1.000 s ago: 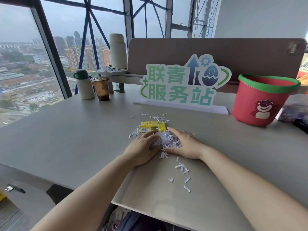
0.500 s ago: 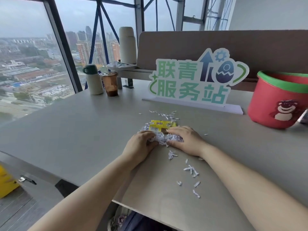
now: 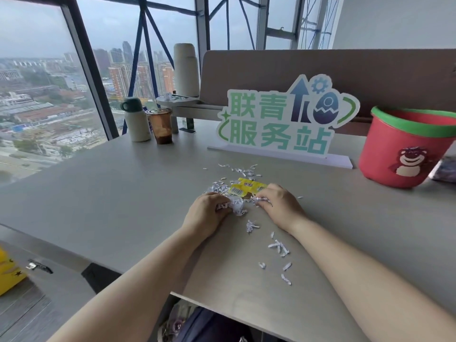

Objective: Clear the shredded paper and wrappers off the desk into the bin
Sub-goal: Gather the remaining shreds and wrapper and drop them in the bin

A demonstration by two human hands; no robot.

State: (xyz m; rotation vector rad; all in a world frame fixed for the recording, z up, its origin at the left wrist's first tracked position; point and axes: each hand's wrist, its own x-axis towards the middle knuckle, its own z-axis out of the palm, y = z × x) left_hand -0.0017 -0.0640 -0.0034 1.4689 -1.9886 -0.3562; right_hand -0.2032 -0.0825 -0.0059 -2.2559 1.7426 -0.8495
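Observation:
A small heap of white shredded paper [image 3: 236, 208] lies mid-desk with a yellow wrapper [image 3: 245, 189] at its far side. My left hand [image 3: 206, 216] curls around a clump of shreds on the heap's left. My right hand [image 3: 280, 204] presses down on shreds at the heap's right, its fingertips touching the wrapper's edge. Loose shreds [image 3: 278, 248] trail toward the near desk edge, and more shreds [image 3: 243, 171] lie beyond the wrapper. The red bin [image 3: 394, 154] with a green rim and a bear picture stands at the right.
A green and white cut-out sign [image 3: 283, 124] stands behind the heap. A white flask [image 3: 135, 122] and a brown drink cup [image 3: 160, 125] sit at the back left near the window. A brown partition [image 3: 320, 67] lines the back. The desk's near edge [image 3: 222, 308] is close to my forearms.
Both hands have drawn the shreds into a tighter clump and curled their fingers over it. The camera has moved closer and turned slightly left.

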